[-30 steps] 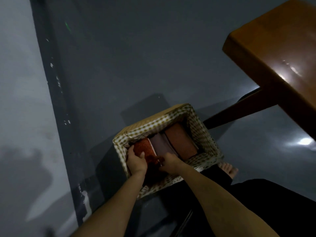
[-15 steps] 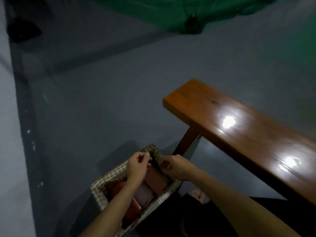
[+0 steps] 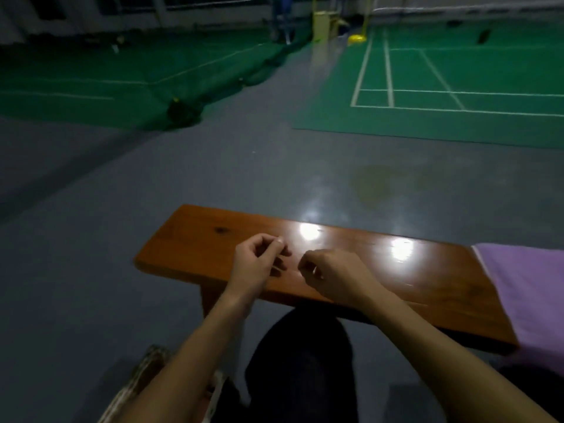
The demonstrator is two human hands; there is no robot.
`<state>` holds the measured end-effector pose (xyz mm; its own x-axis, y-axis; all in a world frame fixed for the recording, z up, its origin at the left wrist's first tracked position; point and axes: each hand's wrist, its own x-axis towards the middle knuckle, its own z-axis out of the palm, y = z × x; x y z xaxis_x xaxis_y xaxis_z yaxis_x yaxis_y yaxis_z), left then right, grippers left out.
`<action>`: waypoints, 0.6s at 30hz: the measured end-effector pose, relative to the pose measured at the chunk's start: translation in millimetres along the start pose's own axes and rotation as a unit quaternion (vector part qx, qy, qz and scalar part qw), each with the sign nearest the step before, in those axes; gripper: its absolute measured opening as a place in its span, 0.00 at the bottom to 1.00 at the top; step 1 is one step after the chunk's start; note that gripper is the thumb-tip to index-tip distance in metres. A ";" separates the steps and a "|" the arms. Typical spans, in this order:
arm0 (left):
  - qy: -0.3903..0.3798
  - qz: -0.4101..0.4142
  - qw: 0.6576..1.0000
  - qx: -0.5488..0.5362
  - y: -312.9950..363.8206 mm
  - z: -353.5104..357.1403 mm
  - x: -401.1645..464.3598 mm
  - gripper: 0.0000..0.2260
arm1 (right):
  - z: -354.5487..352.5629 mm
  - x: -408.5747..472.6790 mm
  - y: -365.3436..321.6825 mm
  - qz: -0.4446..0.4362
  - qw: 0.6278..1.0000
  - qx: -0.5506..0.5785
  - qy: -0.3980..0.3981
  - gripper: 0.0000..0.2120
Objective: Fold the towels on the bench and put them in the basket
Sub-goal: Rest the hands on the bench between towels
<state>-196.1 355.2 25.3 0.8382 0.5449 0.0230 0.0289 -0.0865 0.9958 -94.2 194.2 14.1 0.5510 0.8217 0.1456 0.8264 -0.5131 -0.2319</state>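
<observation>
- A grey hall floor (image 3: 91, 239) spreads under the scene, with green court mats (image 3: 457, 71) marked in white lines running off at the far side.
- A glossy brown wooden bench (image 3: 213, 239) crosses the middle of the view, lamp glare on its top; its left half is bare wood.
- A purple towel (image 3: 531, 288) lies spread over the bench's right end, one side draped over the near edge and cut off by the frame; it is unfolded and well apart from both hands.
- The person's dark-clad knee (image 3: 302, 361) sits just below the bench's near edge.
- A corner of the woven basket (image 3: 143, 370) with its checked lining shows low at left, on the floor beside the knee and largely hidden by the forearm; what it holds cannot be seen here.
- The left hand (image 3: 256, 264) hovers above the bench top, fingers loosely curled toward the thumb, gripping nothing.
- The right hand (image 3: 329, 273) hangs just beside it, likewise loosely curled and empty.
- Judged risk: the towel's overhang could drag it off the bench onto the floor if only one corner is pulled during the reach.
- A further likely hazard: folding on the slick top, the cloth may slide and leave a lopsided fold that fits poorly in the basket.
</observation>
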 end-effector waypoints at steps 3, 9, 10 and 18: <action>-0.077 0.015 0.997 0.019 17.0 60.8 14.9 0.09 | -14.4 -39.3 50.8 0.070 0.998 -0.008 -0.002 0.07; -0.223 0.018 0.972 0.070 21.3 174.9 16.5 0.09 | -29.2 -122.3 133.6 0.229 0.973 -0.002 0.039 0.07; -0.244 0.016 0.966 0.078 19.1 191.4 13.3 0.09 | -31.6 -135.5 144.5 0.256 0.965 0.007 0.048 0.06; -0.326 0.035 0.929 0.171 -17.8 315.2 -14.6 0.08 | -38.8 -215.6 230.8 0.463 0.884 0.008 0.073 0.11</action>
<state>-37.2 85.9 -20.6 0.9931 -0.0825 -0.0831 0.0406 -0.4235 0.9050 -17.7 -111.0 -33.5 0.9999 0.0112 0.0088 0.0135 -0.9436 -0.3309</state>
